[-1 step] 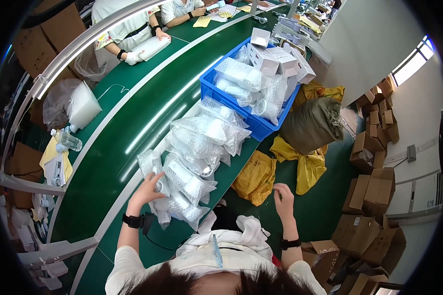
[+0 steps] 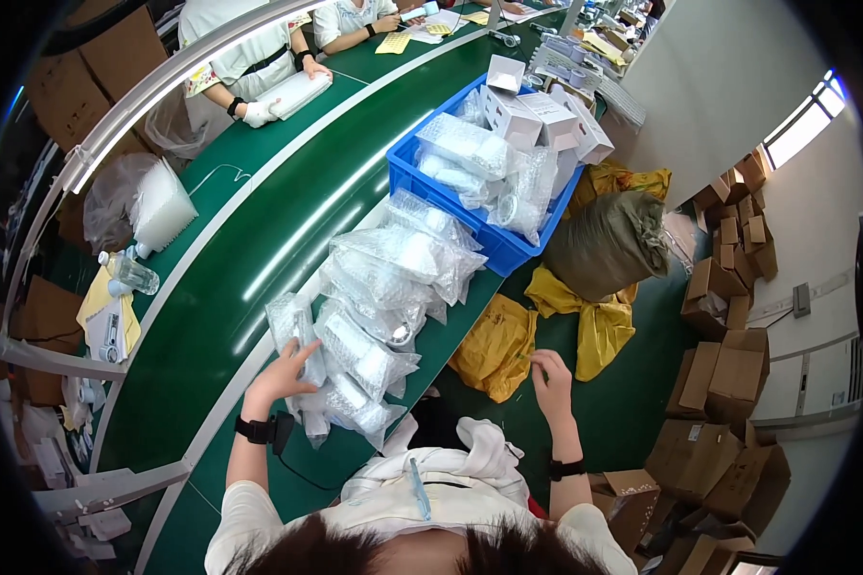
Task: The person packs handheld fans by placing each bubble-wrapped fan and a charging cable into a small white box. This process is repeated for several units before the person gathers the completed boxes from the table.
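My left hand (image 2: 281, 376) is open, fingers spread, its fingertips against a clear bubble-wrap bag (image 2: 290, 331) at the left end of a heap. White items show inside these bags; their kind I cannot make out. More filled bubble-wrap bags (image 2: 364, 355) lie piled just right of that hand, along the near side of the green table. Held out past the table's right edge, my right hand (image 2: 552, 385) has loosely bent fingers and nothing visible in it. Below it lies a yellow sack (image 2: 496, 347) on the floor.
Beyond the heap stands a blue crate (image 2: 414, 187) with bubble-wrapped packs and white boxes (image 2: 511, 119). A green conveyor belt (image 2: 259, 278) curves along the left. Across it, a co-worker's gloved hand (image 2: 258, 114) rests by a white stack. A stuffed dark sack (image 2: 606, 247) and cardboard boxes (image 2: 733, 369) stand right.
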The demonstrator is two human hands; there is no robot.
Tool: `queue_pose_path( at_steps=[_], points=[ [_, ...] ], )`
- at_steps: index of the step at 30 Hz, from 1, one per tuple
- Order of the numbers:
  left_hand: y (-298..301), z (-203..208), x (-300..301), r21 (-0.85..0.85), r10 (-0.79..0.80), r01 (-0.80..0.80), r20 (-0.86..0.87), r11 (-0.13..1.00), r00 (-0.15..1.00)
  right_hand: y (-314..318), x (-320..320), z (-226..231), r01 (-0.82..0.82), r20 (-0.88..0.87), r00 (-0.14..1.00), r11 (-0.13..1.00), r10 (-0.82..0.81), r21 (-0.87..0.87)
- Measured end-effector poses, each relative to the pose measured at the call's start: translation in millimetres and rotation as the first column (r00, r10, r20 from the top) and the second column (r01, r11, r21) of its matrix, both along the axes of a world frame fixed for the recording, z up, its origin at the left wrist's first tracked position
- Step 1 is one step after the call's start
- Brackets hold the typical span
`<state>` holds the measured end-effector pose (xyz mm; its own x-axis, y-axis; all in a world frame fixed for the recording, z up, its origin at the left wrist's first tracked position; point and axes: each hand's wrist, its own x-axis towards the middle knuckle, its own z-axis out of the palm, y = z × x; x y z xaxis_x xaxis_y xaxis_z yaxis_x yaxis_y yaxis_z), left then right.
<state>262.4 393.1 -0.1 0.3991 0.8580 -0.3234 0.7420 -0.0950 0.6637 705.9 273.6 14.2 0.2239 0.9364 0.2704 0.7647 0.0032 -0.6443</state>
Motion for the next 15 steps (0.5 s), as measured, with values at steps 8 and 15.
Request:
queue_pose_path(
  at_steps=[8,15],
  points=[
    [80,163,63,0.255,-0.211,0.257,-0.195,0.932,0.958,204,148,73,0.21,-0.142,0.974,0.941,-0.178,0.264],
    [293,190,267,0.053,0.177,-0.241,0.531,0.969,0.828,409,333,69,0.168,-0.271,0.916,0.897,-0.295,-0.408]
  ],
)
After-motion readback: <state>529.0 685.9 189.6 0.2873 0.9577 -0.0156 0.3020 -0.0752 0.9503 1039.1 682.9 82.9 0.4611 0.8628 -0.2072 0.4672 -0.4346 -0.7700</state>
